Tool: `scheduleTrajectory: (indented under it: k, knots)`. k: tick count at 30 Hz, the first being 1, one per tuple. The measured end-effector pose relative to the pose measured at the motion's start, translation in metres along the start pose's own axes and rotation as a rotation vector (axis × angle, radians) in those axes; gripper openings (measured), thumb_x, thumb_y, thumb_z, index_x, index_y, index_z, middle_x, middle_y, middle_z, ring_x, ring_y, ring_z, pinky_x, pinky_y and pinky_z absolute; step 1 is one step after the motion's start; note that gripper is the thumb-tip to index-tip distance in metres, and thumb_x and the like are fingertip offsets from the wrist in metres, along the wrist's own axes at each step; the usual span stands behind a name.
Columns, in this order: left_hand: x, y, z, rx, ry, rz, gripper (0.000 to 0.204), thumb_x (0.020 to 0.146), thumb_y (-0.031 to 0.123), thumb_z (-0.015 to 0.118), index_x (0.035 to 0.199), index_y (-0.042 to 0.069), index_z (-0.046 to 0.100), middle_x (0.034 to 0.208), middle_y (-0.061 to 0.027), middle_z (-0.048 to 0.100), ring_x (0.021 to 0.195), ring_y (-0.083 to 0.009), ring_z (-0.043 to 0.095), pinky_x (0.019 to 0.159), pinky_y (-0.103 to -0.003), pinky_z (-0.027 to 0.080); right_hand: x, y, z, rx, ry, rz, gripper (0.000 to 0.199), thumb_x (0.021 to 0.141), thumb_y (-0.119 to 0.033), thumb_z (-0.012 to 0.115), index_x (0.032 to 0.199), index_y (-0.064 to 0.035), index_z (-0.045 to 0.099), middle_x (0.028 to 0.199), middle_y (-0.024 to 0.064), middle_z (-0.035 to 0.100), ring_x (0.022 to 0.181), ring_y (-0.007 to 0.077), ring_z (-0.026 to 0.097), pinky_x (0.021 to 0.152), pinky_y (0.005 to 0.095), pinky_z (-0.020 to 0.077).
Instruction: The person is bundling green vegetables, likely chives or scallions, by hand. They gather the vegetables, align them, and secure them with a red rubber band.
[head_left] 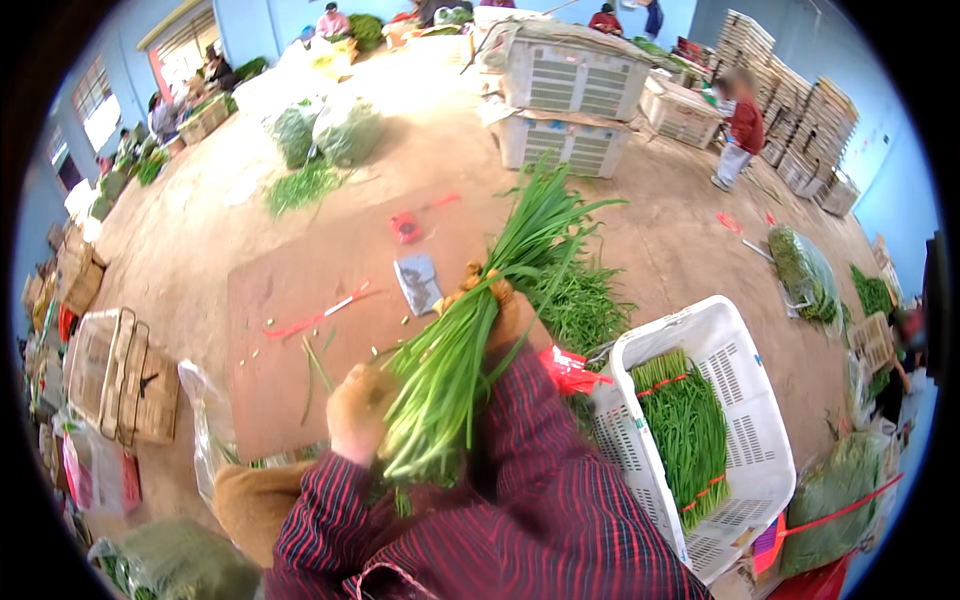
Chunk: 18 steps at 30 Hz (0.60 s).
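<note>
A loose bunch of long green chives [445,365] hangs slanted in front of my chest, pale stem ends low and leaf tips up and away. My right hand [495,295], in a tan glove, is wrapped round its middle. Beside the stem ends is my left hand [362,408], also gloved and smeared by motion; its fingers do not show clearly. A brown board [285,350] lies under the hands, with a grey-blue cloth [417,282], a red tape roll [406,227] and a red-handled knife [330,310] on it. More loose chives [588,312] lie just right of the bunch.
At my right stands a white crate [742,400] with tied chive bundles [685,430] inside. Red strips [570,371] lie by its corner. Wooden crates [150,390] are at left, bagged greens [345,132] ahead, stacked white crates [575,80] beyond. A person in red [742,130] stands far right.
</note>
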<state>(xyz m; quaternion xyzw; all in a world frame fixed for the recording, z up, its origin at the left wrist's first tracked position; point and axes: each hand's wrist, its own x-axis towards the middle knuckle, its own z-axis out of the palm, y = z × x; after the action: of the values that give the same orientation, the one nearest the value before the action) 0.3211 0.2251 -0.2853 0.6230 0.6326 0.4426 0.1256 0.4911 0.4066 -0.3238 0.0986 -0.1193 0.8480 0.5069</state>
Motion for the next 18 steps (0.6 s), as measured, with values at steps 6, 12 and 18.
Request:
scheduleTrajectory:
  k: [6, 12, 18]
  knots:
    - [0.002, 0.019, -0.026, -0.648, -0.07, -0.343, 0.013, 0.076, 0.004, 0.071, 0.086, 0.003, 0.061, 0.085, -0.0039, 0.062, 0.074, -0.01, 0.055, 0.068, -0.023, 0.045, -0.01, -0.013, 0.016, 0.016, 0.066, -0.066, 0.035, 0.088, -0.025, 0.064, 0.117, -0.0054, 0.055, 0.087, 0.0061, 0.065, 0.075, 0.0248, 0.061, 0.074, 0.0417, 0.0504]
    - [-0.014, 0.005, -0.026, -0.988, -0.135, -0.37, 0.03, 0.083, 0.026, 0.072, 0.093, 0.008, 0.05, 0.077, -0.0085, 0.06, 0.056, -0.0141, 0.052, 0.053, -0.026, 0.044, -0.012, -0.016, 0.011, -0.078, 0.076, -0.086, 0.038, 0.087, -0.029, 0.066, 0.115, -0.0074, 0.054, 0.087, 0.0041, 0.063, 0.078, 0.0252, 0.062, 0.076, 0.0438, 0.0501]
    - [-0.074, -0.05, -0.068, -0.91, -0.234, -0.509, 0.029, 0.083, 0.026, 0.067, 0.094, 0.001, 0.057, 0.07, -0.0076, 0.06, 0.058, -0.0148, 0.055, 0.05, -0.025, 0.044, -0.015, -0.029, 0.011, -0.169, 0.035, -0.079, 0.044, 0.084, -0.036, 0.071, 0.114, -0.0106, 0.052, 0.088, -0.0016, 0.058, 0.085, 0.0212, 0.059, 0.083, 0.0413, 0.0495]
